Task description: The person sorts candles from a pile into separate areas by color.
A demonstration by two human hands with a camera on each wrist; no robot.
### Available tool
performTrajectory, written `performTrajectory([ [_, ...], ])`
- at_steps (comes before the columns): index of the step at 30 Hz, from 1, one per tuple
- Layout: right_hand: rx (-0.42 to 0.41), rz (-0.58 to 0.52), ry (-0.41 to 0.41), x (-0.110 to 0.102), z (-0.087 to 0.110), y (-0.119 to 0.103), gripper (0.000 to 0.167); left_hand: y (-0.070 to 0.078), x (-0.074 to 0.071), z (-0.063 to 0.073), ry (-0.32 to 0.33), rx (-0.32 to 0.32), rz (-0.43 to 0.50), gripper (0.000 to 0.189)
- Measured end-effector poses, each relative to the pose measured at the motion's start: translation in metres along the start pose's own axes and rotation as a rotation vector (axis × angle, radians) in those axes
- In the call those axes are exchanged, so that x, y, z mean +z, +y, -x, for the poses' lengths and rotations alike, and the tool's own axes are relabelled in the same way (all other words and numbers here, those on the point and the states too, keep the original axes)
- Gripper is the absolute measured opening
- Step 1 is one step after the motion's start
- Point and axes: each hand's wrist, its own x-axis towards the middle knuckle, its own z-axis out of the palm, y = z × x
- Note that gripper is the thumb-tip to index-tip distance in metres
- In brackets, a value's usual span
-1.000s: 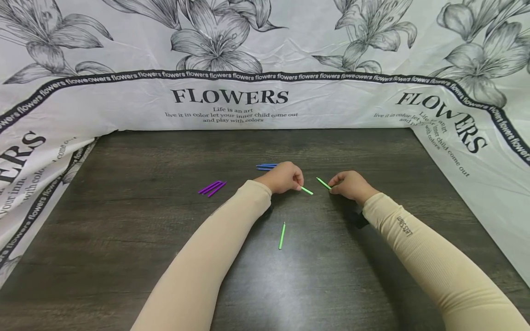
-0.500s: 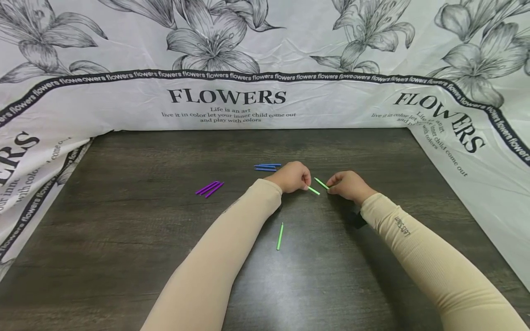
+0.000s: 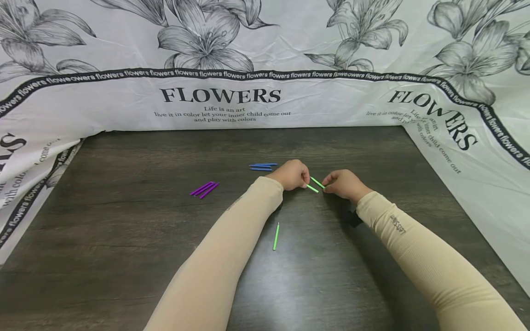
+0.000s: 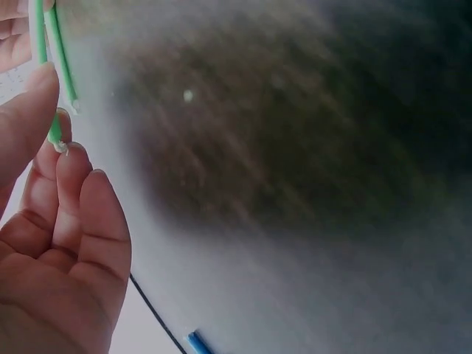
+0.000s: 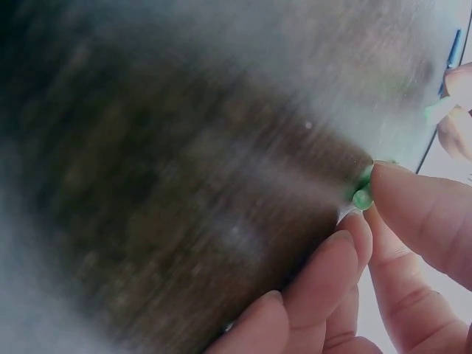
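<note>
My left hand [image 3: 293, 175] pinches a thin green candle [image 3: 312, 188] between thumb and fingers. In the left wrist view, a short pale wick shows at the end of this candle [image 4: 55, 133]. Just to the right, my right hand [image 3: 345, 185] pinches a second green candle [image 3: 317, 182], its far end angled up and left. Both candles lie close together, slanting nearly side by side. From the right wrist view, the round end of the right hand's candle [image 5: 362, 199] pokes out by the thumb. A third green candle [image 3: 276, 236] lies on the table nearer the front.
Several blue candles [image 3: 261, 166] lie left of and behind the left hand. Farther left is a group of purple candles [image 3: 202, 188]. The dark wooden table [image 3: 124, 239] is bordered at the back and sides by white flower-printed cloth [image 3: 124, 105].
My left hand has moved right with its green candle, narrowing the gap to the right hand's candle. The blue candles are more fully visible. The whole head view has shifted slightly.
</note>
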Motion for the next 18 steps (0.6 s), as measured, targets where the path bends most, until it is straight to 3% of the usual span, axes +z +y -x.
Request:
performTrajectory([
  [18,0.01,-0.003,-0.005,0.0001,0.0011,-0.0021,0.026,0.0029,0.0054,-0.01,-0.023,-0.018,-0.05,0.005],
])
